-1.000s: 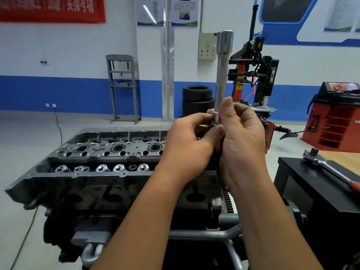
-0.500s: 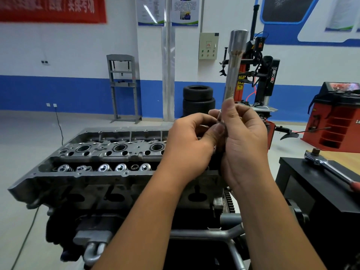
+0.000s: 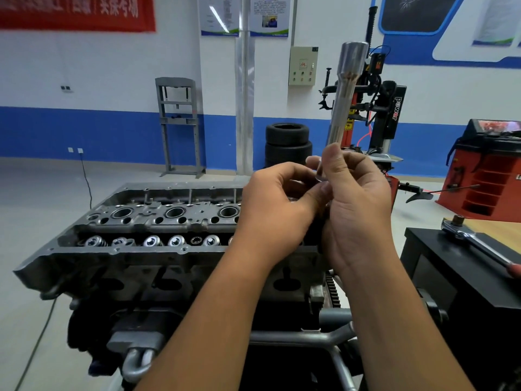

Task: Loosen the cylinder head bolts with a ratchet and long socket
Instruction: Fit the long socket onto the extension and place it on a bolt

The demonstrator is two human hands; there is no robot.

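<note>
A white-painted back wall [image 3: 112, 66] carries a broad blue band [image 3: 84, 131] along its lower part, above a pale grey smooth floor [image 3: 42, 198]. A red banner with pale lettering [image 3: 76, 11] hangs top left (the characters are too blurred to read). Two white posters with green lower edges [image 3: 245, 15] flank a silvery vertical column [image 3: 244, 108]. A beige electrical box [image 3: 303, 65] is mounted beside it. A grey steel press frame [image 3: 179, 125] stands against the wall; two stacked black tyres [image 3: 288, 145] sit further right. A red and black tyre-changing machine [image 3: 386, 108] and a red cabinet machine [image 3: 490, 170] stand at right, behind a black bench with wooden top [image 3: 451, 266].
</note>
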